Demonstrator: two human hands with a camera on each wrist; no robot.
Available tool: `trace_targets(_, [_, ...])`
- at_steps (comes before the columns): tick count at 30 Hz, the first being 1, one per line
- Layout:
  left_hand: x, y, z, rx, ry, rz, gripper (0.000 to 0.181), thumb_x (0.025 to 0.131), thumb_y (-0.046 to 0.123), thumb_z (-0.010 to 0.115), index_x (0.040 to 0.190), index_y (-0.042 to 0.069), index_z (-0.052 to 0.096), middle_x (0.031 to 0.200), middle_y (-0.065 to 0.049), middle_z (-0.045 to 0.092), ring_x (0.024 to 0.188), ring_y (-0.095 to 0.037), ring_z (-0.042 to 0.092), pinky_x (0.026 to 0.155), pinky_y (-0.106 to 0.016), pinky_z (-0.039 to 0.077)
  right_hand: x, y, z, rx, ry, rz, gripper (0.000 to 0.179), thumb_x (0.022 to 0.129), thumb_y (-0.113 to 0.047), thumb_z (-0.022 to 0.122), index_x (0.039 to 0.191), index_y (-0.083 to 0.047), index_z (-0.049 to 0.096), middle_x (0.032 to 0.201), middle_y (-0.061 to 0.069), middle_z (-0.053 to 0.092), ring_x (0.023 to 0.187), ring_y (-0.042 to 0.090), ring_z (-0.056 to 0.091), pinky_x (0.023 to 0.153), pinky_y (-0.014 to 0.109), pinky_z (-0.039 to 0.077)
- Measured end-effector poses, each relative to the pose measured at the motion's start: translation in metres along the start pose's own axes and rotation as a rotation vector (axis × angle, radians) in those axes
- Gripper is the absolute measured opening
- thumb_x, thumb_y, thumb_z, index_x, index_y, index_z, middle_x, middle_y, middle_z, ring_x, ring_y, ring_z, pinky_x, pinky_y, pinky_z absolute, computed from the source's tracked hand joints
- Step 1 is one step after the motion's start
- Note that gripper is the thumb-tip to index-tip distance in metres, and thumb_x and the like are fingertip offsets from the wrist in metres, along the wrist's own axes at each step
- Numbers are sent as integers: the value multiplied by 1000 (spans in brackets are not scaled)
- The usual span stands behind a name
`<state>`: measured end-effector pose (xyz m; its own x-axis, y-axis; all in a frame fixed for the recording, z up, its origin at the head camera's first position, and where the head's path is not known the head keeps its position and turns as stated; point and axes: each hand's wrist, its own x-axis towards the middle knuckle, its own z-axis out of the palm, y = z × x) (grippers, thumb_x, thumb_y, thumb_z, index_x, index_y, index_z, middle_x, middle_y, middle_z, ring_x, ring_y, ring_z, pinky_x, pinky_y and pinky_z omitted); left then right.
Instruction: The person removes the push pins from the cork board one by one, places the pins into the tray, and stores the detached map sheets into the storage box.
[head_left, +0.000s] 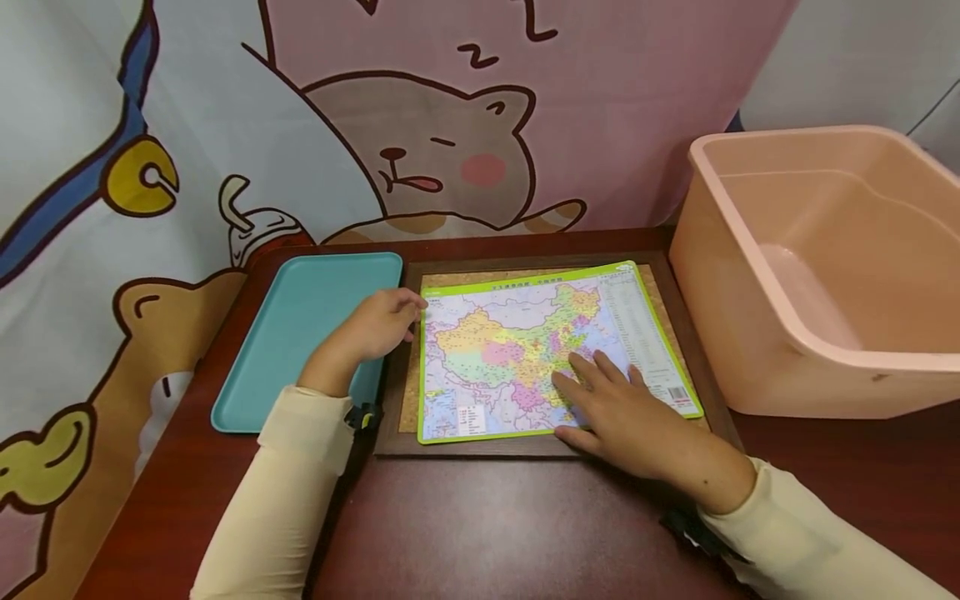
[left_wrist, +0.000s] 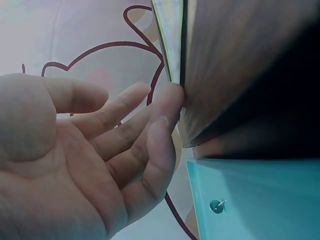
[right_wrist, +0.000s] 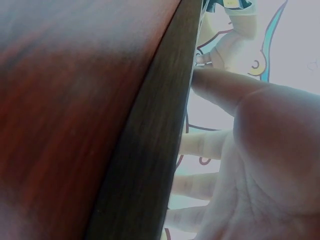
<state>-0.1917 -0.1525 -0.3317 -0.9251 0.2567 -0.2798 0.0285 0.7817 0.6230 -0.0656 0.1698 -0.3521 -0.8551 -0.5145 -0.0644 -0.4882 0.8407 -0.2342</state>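
Note:
A laminated map (head_left: 495, 354) with a lime-green border lies slightly askew on a brown-framed cork board (head_left: 480, 448). My right hand (head_left: 618, 412) rests on the map's lower right part with its fingers spread. In the right wrist view its thumb (right_wrist: 220, 87) reaches the board's dark frame edge. My left hand (head_left: 378, 325) is at the map's upper left edge, its fingers loosely bent with nothing between them. The left wrist view shows its little finger (left_wrist: 165, 120) against the edge of the map and frame.
A turquoise tray (head_left: 300, 308) lies left of the board, partly under my left arm; a small dark green piece (left_wrist: 217, 206) shows on it in the left wrist view. A large pink plastic bin (head_left: 742, 308) stands at the right. A cartoon-print cloth (head_left: 435, 150) hangs behind the table.

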Motion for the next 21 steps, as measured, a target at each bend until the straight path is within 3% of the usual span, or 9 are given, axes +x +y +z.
trace_targets(4, [0,-1,1,9,7,4,38,110,26,35,136,9,56,131,-15,60,100,-29,67,73,-36,47,1,0,0,-7,10,-7,62,97,-47,61,146,-11,49,155,21,40,140,52,37,99,77,34])
trace_targets(11, [0,0,2,20,13,9,39,109,30,37,138,11,56,105,-16,62,99,-28,67,66,-34,45,1,0,1,5,-10,-2,62,98,-46,61,146,-11,48,155,22,39,140,53,37,99,78,33])
trace_targets(17, [0,2,1,-26,61,14,38,108,31,40,136,11,57,115,-14,63,92,-27,66,62,-32,43,2,0,0,-2,-5,-3,62,97,-47,61,147,-12,48,155,21,39,141,52,36,99,77,34])
trace_targets(21, [-1,0,0,-73,61,7,39,109,32,40,138,12,55,125,-13,62,96,-26,68,72,-35,49,2,-1,-1,4,-17,1,62,97,-47,61,147,-12,48,156,21,39,141,53,36,100,78,33])
